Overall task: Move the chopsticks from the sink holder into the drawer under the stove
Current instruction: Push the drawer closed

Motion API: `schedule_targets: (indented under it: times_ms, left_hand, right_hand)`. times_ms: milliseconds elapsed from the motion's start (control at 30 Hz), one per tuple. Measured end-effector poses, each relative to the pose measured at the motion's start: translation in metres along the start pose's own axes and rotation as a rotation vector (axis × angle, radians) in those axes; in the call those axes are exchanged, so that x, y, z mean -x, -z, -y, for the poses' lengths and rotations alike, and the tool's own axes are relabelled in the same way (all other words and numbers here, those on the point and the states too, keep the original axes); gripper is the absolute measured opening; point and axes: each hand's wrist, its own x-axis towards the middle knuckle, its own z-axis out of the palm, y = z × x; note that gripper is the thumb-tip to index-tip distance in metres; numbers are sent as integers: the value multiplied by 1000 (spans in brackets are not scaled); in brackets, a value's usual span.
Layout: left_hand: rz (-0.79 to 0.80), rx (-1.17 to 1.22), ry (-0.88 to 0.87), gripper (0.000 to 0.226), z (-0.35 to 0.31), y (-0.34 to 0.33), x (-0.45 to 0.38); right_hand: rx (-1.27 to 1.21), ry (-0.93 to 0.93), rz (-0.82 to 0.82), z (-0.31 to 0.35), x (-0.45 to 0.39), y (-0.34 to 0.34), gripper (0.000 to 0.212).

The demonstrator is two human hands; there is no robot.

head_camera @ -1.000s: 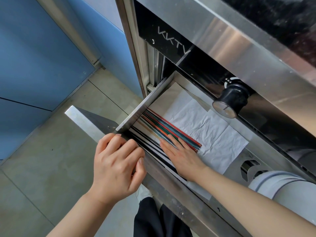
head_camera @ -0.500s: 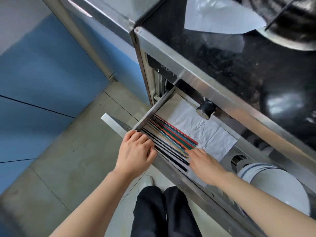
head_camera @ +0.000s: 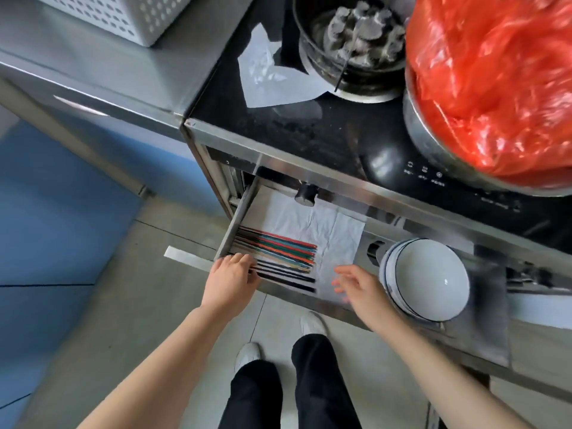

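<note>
We see the drawer (head_camera: 244, 209) under the stove (head_camera: 325, 134) pulled out, with the chopsticks (head_camera: 278, 258) lying flat inside it in a neat row along the left side, on white paper liner (head_camera: 328, 230). Red, green, pale and black sticks, tips pointing right. Our left hand (head_camera: 230, 281) sits at the drawer's front left corner, fingers curled over the front edge and touching the near ends of the black chopsticks; whether it actually grips any we can't tell. Our right hand (head_camera: 356, 284) hovers over the front right part of the liner, fingers loosely spread, holding nothing, just right of the chopstick tips and not touching them; it's motion-blurred. Chopsticks lie between the two hands, nearer the left. Stack of white bowls (head_camera: 430, 280) sits just right of the right hand in the same drawer level. On the stove: a dark pot (head_camera: 353, 44), a metal basin (head_camera: 433, 144) with a red plastic bag (head_camera: 495, 82). White perforated basket (head_camera: 123, 13) on the counter (head_camera: 108, 63) to the left.
</note>
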Motion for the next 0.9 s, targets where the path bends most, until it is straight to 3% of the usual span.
schedule_targets:
  times_ms: [233, 367, 600, 767, 900]
  left_hand:
    - [-60, 659, 203, 9, -17, 19, 34]
    - [33, 923, 429, 18, -23, 14, 45]
    - [232, 1131, 751, 21, -21, -4, 42]
    - [251, 1205, 786, 18, -30, -15, 29]
    - [229, 1228, 782, 14, -30, -23, 25]
  right_hand:
    - [-616, -346, -142, -5, 57, -16, 12]
    - [-903, -538, -137, -21, 75, -18, 16]
    - [-1296, -796, -153, -54, 70, -7, 31]
    - [-1343, -775, -286, -63, 50, 6, 26]
    - [-1299, -806, -267, -68, 38, 11, 11]
